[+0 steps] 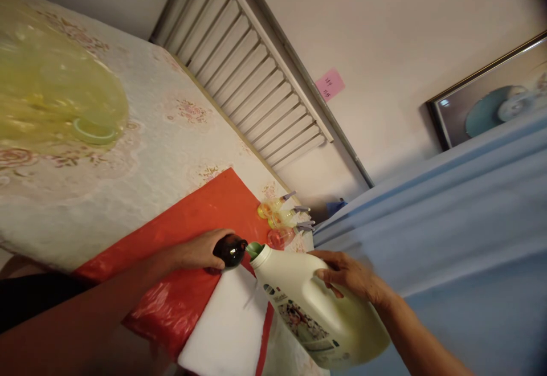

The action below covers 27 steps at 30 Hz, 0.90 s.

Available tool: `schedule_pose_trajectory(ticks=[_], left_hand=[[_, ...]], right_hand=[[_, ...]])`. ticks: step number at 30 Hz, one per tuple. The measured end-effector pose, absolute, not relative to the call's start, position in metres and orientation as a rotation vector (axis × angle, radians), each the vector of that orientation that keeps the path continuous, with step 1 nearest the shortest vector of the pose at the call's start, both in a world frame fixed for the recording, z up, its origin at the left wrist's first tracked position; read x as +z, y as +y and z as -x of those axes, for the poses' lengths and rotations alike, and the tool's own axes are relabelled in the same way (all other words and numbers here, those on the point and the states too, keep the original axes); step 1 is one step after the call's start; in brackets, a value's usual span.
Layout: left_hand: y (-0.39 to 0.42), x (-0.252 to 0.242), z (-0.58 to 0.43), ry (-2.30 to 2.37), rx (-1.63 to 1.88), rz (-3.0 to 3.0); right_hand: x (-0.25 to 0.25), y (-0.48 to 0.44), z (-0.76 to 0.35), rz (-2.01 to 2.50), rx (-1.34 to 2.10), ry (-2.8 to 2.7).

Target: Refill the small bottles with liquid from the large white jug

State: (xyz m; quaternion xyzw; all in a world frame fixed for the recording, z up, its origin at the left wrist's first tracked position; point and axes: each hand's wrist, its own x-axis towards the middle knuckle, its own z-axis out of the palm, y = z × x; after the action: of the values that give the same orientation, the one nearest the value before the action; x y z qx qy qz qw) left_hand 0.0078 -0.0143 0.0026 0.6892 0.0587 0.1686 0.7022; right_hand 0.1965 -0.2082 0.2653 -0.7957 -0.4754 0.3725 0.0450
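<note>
My left hand is wrapped round a dark, glossy bottle above the red sheet. By its handle, my right hand grips a large pale detergent jug with a printed floral label. The jug is tilted, its mouth toward the dark bottle. A green pouring spout shows in the jug's mouth, close against the dark bottle's neck; whether they touch or liquid flows, I cannot tell. Below both hands lies a white pad on the red plastic sheet.
Three small bottles of yellow and pinkish liquid stand beyond the sheet. A big clear bag or container, yellowish, sits on the flowered tablecloth. Behind are a slatted radiator, a blue curtain and a framed picture.
</note>
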Motion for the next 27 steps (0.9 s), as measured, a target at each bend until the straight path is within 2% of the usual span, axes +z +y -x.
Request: schedule_pose_trajectory(ticks=[27], left_hand=[[-0.0144, 0.0010, -0.0071, 0.128, 0.368, -1.542]], right_hand=[[0.2662, -0.2066, -0.1960, 2.424, 1.141, -1.452]])
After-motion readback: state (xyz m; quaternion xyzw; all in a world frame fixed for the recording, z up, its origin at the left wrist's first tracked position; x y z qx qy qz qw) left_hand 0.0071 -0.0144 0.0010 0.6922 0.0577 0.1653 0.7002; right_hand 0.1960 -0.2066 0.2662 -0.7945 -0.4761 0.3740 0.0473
